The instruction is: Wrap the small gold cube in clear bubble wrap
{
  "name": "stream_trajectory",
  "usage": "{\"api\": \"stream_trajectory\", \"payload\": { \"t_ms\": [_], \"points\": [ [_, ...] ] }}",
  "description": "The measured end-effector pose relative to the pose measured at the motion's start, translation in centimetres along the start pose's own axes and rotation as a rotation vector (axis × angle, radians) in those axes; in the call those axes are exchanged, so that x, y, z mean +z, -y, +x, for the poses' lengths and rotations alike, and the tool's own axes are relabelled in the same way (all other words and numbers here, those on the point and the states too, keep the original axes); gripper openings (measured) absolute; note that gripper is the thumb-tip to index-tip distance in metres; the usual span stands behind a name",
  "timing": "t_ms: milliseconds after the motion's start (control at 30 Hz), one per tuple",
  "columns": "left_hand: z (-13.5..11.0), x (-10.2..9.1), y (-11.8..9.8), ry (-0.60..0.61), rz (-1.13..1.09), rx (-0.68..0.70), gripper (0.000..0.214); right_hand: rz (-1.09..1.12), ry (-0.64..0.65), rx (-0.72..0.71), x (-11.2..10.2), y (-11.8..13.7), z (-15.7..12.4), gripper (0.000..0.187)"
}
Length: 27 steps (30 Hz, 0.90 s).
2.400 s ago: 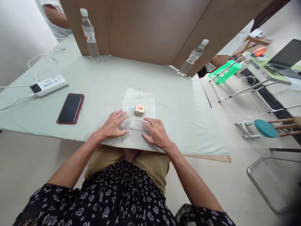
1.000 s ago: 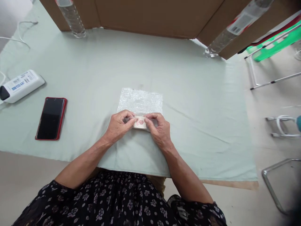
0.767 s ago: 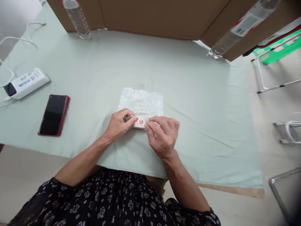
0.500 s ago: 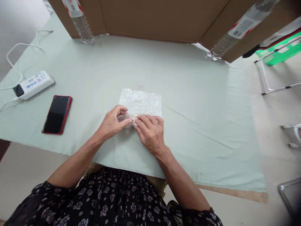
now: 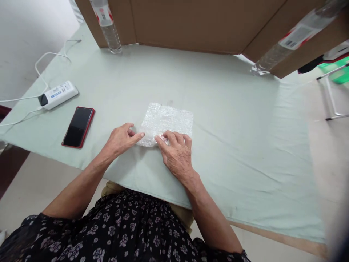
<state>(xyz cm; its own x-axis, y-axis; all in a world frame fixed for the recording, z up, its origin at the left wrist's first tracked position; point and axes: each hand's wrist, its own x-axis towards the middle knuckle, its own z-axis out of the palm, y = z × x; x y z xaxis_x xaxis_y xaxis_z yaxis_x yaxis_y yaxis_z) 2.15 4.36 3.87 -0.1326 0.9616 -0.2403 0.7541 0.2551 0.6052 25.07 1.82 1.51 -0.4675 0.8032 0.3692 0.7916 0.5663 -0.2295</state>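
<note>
Head view, pressed flat on one bubble-wrap sheet [image 5: 169,118], left hand [image 5: 120,140] and right hand [image 5: 176,157], fingers straight and close together, two bottles [image 5: 108,27] [image 5: 282,45] beyond fingertips, one phone [image 5: 78,126] leftward, wide cloth [image 5: 240,120] rightward, edge behind wrists.

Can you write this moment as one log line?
left hand: fingertips on bubble wrap edge | right hand: pressing wrap over small box

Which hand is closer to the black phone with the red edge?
The left hand. It lies to the right of the black phone with the red case, fingertips on the clear bubble wrap sheet. The right hand presses the wrap farther to the right.
</note>
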Motion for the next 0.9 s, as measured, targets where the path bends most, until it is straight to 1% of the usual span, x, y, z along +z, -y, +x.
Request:
{"api": "stream_trajectory", "payload": {
  "t_ms": [100,200,300,367,500,567,667,767,867,900],
  "points": [
    [0.4,0.5,-0.1,0.018,-0.068,-0.043,0.062,0.019,0.01,0.003,-0.1,0.0,0.1,0.036],
    [0.9,1.6,-0.7,0.02,-0.17,-0.063,0.05,0.028,0.02,0.005,-0.1,0.0,0.1,0.037],
    [1.1,2.3,-1.7,0.08,-0.254,-0.04,0.03,0.023,0.019,0.0,-0.2,0.0,0.1,0.036],
    [1.0,2.4,-2.4,0.098,-0.295,-0.006,0.026,0.006,0.01,-0.006,-0.2,0.0,0.1,0.036],
    [0.5,2.1,-3.5,0.032,-0.275,0.008,0.022,0.002,-0.007,0.001,-0.2,0.1,0.1,0.035],
    [0.3,2.1,-3.9,0.026,-0.281,0.002,0.021,0.004,-0.016,0.005,-0.2,0.2,0.1,0.031],
    [0.2,2.6,-4.6,0.096,-0.441,0.002,0.02,0.002,-0.01,0.01,-0.2,0.2,0.2,0.028],
    [0.3,3.1,-5.6,0.191,-0.629,-0.028,0.018,0.057,0.02,0.027,-0.5,0.1,0.1,0.029],
    [0.2,2.9,-6.3,0.305,-0.678,-0.056,0.008,0.131,0.019,0.04,-0.8,0.0,-0.2,0.025],
    [0.1,2.7,-6.5,0.346,-0.663,-0.044,0.01,0.151,0.01,0.042,-0.9,-0.1,-0.3,0.023]
  ]
}}
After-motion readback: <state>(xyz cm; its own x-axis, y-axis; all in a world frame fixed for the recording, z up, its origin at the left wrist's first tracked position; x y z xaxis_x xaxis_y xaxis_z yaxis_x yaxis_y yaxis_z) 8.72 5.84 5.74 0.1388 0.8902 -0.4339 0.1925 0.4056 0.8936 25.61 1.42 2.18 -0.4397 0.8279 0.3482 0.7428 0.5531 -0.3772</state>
